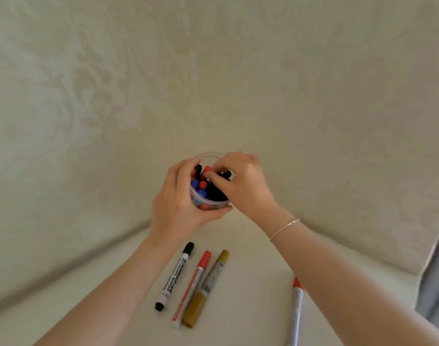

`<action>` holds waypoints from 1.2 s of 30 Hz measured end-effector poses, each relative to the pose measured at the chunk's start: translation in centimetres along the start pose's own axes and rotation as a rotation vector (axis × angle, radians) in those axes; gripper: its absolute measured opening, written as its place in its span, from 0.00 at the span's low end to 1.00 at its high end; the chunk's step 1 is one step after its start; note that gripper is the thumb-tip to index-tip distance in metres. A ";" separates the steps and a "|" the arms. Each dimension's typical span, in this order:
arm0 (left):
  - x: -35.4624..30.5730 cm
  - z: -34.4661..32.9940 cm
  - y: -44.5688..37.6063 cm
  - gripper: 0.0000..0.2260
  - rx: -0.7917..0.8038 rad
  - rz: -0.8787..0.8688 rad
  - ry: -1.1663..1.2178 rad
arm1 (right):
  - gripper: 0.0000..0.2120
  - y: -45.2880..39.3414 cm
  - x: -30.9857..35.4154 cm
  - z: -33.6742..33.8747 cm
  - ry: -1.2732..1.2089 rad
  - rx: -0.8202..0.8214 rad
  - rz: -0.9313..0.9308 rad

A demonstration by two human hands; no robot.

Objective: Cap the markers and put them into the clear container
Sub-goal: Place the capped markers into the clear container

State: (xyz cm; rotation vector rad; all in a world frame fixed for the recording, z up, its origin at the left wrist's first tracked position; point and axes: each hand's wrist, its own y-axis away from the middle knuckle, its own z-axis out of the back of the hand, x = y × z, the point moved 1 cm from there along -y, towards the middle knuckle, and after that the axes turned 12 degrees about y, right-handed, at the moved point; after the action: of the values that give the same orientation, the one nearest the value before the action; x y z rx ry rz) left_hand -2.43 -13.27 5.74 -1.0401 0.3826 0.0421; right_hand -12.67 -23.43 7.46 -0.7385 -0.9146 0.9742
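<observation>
A round clear plastic container (214,204), packed with upright red, blue and black capped markers (203,184), stands at the far end of the white table (251,283), against a pale patterned wall (213,71). The left hand (178,203) grasps its near-left side, thumb curled under the near wall. The right hand (241,182) reaches in from the right, fingertips pinching a black marker (226,174) among the others. Nearer lie a black-capped whiteboard marker (174,277), a slim red-capped marker (191,285) and a gold marker (206,288) side by side. A fourth red-tipped white marker (297,308) lies further right, beside the right forearm, which wears a thin bracelet (284,228).
</observation>
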 end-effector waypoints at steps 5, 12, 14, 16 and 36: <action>-2.4 -1.9 -0.1 0.45 0.020 -0.015 0.088 | 0.09 1.1 -1.5 5.6 -0.180 0.029 -0.137; -4.5 -2.7 0.2 0.45 0.023 0.007 0.175 | 0.06 3.4 -4.6 9.1 0.339 0.693 -0.635; -4.7 -2.7 0.4 0.45 0.035 0.009 0.177 | 0.15 5.0 -4.7 8.8 0.420 1.108 -0.754; -4.8 -2.6 0.6 0.44 0.043 0.016 0.180 | 0.22 6.5 -4.3 8.4 0.433 1.338 -0.834; -2.6 1.8 0.9 0.44 -0.013 0.055 0.101 | 0.13 -1.8 0.6 10.2 -0.536 -0.461 -0.347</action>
State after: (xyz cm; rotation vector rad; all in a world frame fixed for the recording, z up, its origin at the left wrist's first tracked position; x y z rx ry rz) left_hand -4.56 -10.96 6.69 -1.0473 0.5033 0.0421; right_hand -20.99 -22.38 13.56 -0.6744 -1.7140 0.6589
